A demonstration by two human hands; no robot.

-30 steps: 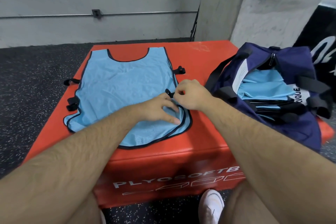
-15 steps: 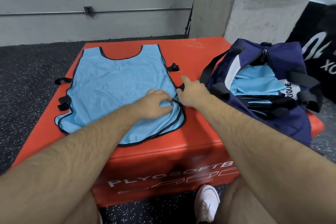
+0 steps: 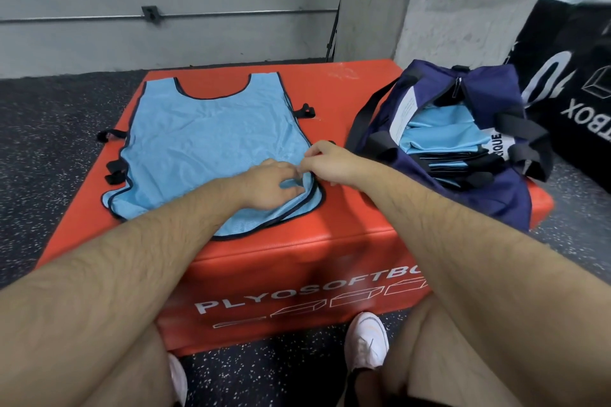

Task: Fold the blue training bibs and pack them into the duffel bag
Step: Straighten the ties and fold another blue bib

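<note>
Duffel bag (image 3: 496,201) unzipped, w/ folded bibs (image 3: 443,135) inside

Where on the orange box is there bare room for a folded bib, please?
Bare orange foam box shows between the light-blue mesh bib and the navy fabric duffel bag, and along the far edge. Crowded: the bib's near right corner, at the left hand and right hand.

Bib (image 3: 205,142) on box (image 3: 350,208); duffel bag (image 3: 496,205) right, folded bibs (image 3: 443,137) inside.
</note>
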